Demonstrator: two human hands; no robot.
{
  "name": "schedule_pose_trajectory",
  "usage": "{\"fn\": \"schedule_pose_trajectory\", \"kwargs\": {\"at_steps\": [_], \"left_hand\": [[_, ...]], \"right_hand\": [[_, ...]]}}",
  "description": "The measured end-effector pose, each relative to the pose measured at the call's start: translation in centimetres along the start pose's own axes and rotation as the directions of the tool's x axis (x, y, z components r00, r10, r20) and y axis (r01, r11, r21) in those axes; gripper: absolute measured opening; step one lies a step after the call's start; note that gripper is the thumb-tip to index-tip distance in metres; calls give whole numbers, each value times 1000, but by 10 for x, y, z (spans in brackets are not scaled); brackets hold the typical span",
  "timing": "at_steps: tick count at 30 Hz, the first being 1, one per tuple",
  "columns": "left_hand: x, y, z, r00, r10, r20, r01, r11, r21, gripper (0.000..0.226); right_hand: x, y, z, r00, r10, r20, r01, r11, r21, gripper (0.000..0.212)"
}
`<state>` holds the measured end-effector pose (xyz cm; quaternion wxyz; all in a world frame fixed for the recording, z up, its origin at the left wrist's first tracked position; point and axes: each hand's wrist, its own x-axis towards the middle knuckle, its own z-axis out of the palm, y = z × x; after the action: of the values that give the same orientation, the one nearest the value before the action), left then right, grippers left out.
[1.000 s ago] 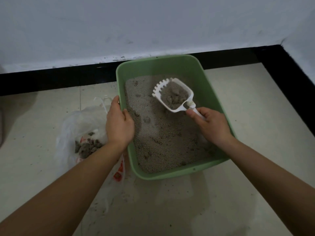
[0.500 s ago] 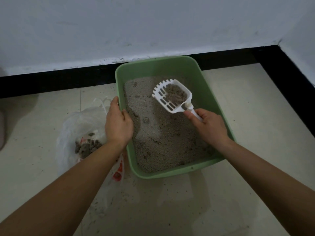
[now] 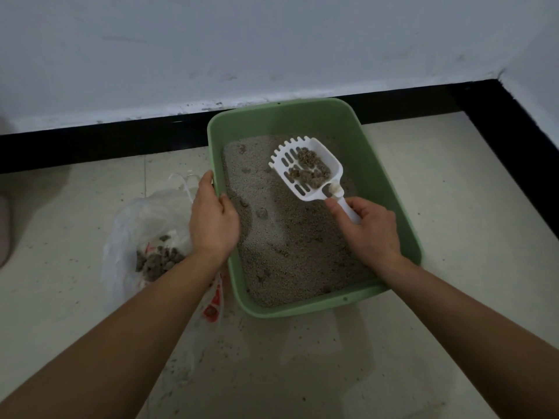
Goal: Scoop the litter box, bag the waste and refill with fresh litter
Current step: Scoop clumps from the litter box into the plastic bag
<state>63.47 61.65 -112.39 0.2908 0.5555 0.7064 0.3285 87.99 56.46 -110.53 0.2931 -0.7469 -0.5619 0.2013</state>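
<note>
A green litter box (image 3: 390,182) sits on the floor, filled with grey litter (image 3: 290,252). My right hand (image 3: 369,231) grips the handle of a white slotted scoop (image 3: 290,164), held above the litter with brown waste clumps (image 3: 311,172) lying in it. My left hand (image 3: 213,222) holds the box's left rim, thumb inside, fingers outside. A clear plastic bag (image 3: 142,219) lies open on the floor left of the box, with dark waste clumps (image 3: 157,261) inside.
A white wall (image 3: 272,49) with a black baseboard (image 3: 90,143) runs behind the box and turns a corner at the right. Litter crumbs speckle the pale tile floor (image 3: 453,207) near the box. A pale object (image 3: 4,228) shows at the left edge.
The loose litter has sifted out through the scoop's slots, leaving only clumps in it. The scoop stays over the box. My left hand has kept its hold on the rim.
</note>
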Motion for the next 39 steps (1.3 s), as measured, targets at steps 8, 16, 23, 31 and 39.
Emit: {"fn": "schedule_pose_trajectory", "kwargs": {"at_steps": [8,16,23,31,39], "left_hand": [[-1,0,0,1000,-8,-3,8,1000,-10,52],[-1,0,-1,1000,-13,-4,12,999,-33,51],[-1,1,-2,1000,-16,-3,15,999,-39,51],[-1,0,-2,1000,-12,-23,12,1000,8,50],[-2,7,-15,995,98,32,-101,992,76,45]], "right_hand": [[-3,-1,4,996,-73,48,78,993,-93,44],[-2,-3,4,996,-77,49,81,993,-83,46],[-4,-2,5,996,-84,31,86,994,-66,46],[-3,-4,5,997,-76,35,78,994,-70,45],[-13,-21,-3,994,-105,13,105,994,-26,41]]}}
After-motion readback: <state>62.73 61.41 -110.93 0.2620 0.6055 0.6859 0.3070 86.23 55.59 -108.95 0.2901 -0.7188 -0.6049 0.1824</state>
